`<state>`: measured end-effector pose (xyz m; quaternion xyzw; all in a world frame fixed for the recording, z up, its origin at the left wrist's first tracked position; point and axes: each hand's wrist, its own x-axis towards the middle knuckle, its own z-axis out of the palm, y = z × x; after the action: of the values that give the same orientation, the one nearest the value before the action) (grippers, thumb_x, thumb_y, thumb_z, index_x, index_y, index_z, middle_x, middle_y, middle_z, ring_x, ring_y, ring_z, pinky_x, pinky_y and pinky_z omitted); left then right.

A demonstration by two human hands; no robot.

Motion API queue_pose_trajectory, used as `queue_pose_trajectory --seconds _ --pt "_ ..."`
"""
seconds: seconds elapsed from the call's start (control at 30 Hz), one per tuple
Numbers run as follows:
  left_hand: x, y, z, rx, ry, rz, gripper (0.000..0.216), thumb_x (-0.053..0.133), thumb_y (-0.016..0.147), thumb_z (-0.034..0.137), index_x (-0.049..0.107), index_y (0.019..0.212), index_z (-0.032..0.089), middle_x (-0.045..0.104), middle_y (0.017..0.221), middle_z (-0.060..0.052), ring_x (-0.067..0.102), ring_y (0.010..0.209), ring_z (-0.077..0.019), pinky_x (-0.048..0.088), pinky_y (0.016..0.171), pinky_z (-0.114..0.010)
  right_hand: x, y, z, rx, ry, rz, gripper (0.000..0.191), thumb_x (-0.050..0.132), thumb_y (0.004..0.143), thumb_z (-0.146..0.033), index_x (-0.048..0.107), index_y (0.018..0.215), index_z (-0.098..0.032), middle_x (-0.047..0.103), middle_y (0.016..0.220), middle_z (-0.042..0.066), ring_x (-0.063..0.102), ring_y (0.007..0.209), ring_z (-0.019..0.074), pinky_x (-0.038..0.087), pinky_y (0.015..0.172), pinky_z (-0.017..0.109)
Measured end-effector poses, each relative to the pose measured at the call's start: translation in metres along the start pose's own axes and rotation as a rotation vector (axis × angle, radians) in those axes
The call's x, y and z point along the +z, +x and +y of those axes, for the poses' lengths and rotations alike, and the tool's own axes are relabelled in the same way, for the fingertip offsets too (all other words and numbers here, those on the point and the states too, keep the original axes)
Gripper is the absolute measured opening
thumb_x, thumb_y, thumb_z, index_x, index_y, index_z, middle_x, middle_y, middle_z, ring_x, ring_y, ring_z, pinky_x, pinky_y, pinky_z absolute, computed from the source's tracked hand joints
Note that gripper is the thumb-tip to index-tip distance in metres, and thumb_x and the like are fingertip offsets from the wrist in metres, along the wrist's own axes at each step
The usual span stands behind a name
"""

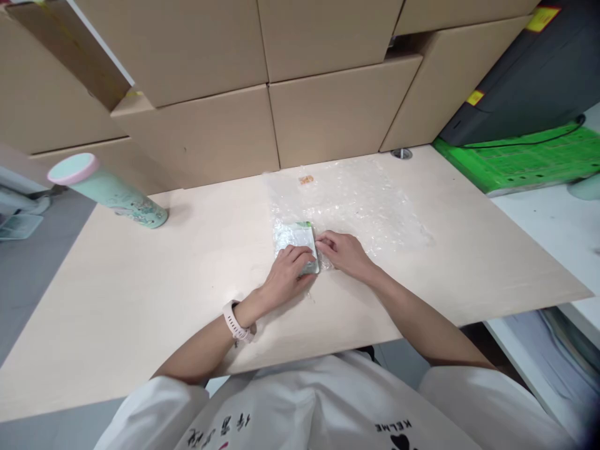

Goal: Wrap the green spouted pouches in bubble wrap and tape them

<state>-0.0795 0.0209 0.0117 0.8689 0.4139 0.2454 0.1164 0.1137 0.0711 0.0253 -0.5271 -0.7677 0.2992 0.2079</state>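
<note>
A small flat white packet with a green top edge (294, 239) lies on the pale wooden table (187, 281), partly covered by a clear sheet of bubble wrap (356, 200). My left hand (287, 275), with a pink watch on its wrist, rests on the packet with fingers flat and pressing down. My right hand (344, 253) lies just right of the packet, its fingertips pinching the bubble wrap at the packet's right edge.
A mint tumbler with a pink lid (105, 189) lies on its side at the table's left. Stacked cardboard boxes (267, 81) stand along the back edge. A green mat (529, 159) and a dark machine (539, 75) are at the right. A small orange bit (305, 180) lies on the wrap.
</note>
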Motion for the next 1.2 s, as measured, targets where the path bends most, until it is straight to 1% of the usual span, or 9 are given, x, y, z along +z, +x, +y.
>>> queue_pose_trajectory --seconds 0.13,0.23,0.3,0.4,0.5,0.63,0.77,1.0,1.2 --pt "0.002 -0.002 0.0 -0.004 -0.039 0.068 0.004 0.061 0.088 0.018 0.061 0.091 0.02 0.064 0.113 -0.008 0.054 0.1 -0.0218 0.047 0.086 -0.037 0.002 0.001 0.006 -0.125 0.014 -0.006 0.023 0.053 0.092 -0.027 0.069 0.106 -0.023 0.067 0.085 0.001 0.058 0.071 0.014 0.039 0.067 0.026" --pt "0.001 -0.004 0.001 -0.031 -0.066 0.094 0.005 0.059 0.089 0.017 0.062 0.087 0.021 0.064 0.111 -0.007 0.054 0.1 -0.0211 0.048 0.088 -0.037 0.004 0.0 0.008 -0.185 -0.025 -0.045 0.031 0.047 0.095 -0.026 0.066 0.12 -0.028 0.064 0.09 0.001 0.059 0.075 0.0144 0.04 0.069 0.026" --pt "-0.001 -0.005 0.003 -0.052 -0.073 0.087 0.005 0.061 0.088 0.02 0.062 0.093 0.02 0.062 0.115 -0.008 0.053 0.104 -0.0223 0.048 0.09 -0.038 0.005 0.0 0.008 -0.178 -0.074 -0.066 0.036 0.045 0.097 -0.029 0.061 0.129 -0.031 0.062 0.09 0.001 0.059 0.076 0.015 0.039 0.067 0.026" --pt "-0.006 -0.003 0.005 -0.037 -0.008 0.056 0.025 0.066 0.085 0.027 0.059 0.108 0.02 0.058 0.126 -0.011 0.049 0.115 -0.027 0.044 0.096 -0.044 0.007 0.001 0.008 -0.157 -0.152 -0.075 0.039 0.043 0.098 -0.033 0.055 0.136 -0.033 0.061 0.092 0.002 0.059 0.078 0.0161 0.038 0.064 0.026" --pt "-0.013 0.004 0.005 0.01 0.107 -0.008 0.029 0.065 0.084 0.028 0.059 0.112 0.022 0.055 0.132 -0.01 0.045 0.123 -0.0306 0.034 0.104 -0.052 0.01 0.004 0.007 -0.134 -0.208 -0.079 0.04 0.046 0.097 -0.033 0.056 0.135 -0.033 0.061 0.095 0.002 0.06 0.081 0.0171 0.037 0.063 0.026" --pt "-0.02 0.02 -0.005 0.08 0.153 -0.158 0.024 0.062 0.084 0.025 0.061 0.109 0.022 0.06 0.123 -0.009 0.051 0.114 -0.0277 0.021 0.112 -0.058 0.01 0.007 0.006 -0.095 -0.233 -0.078 0.041 0.046 0.095 -0.025 0.058 0.133 -0.034 0.064 0.098 0.003 0.061 0.086 0.0184 0.036 0.064 0.026" --pt "-0.026 0.035 -0.019 0.122 0.152 -0.216 0.016 0.056 0.089 0.026 0.065 0.102 0.022 0.062 0.117 -0.008 0.051 0.111 -0.0266 0.021 0.113 -0.056 0.006 0.01 0.005 -0.088 -0.182 -0.111 0.042 0.036 0.099 -0.024 0.057 0.135 -0.034 0.067 0.099 0.003 0.061 0.086 0.0181 0.038 0.067 0.026" --pt "-0.042 0.05 -0.029 0.217 0.157 -0.336 0.022 0.056 0.087 0.014 0.07 0.1 0.025 0.064 0.112 -0.006 0.052 0.111 -0.0249 0.012 0.116 -0.059 0.002 0.013 0.003 -0.094 -0.197 -0.149 0.045 0.034 0.098 -0.024 0.053 0.138 -0.031 0.067 0.099 0.005 0.061 0.085 0.0195 0.036 0.065 0.026" --pt "-0.046 0.059 -0.034 0.281 -0.017 -0.418 0.019 0.063 0.086 0.017 0.073 0.094 0.03 0.068 0.106 -0.001 0.054 0.115 -0.0218 0.014 0.117 -0.056 0.002 0.015 0.003 -0.1 -0.189 -0.145 0.044 0.036 0.095 -0.017 0.059 0.131 -0.029 0.069 0.101 0.004 0.061 0.085 0.0189 0.036 0.066 0.026"
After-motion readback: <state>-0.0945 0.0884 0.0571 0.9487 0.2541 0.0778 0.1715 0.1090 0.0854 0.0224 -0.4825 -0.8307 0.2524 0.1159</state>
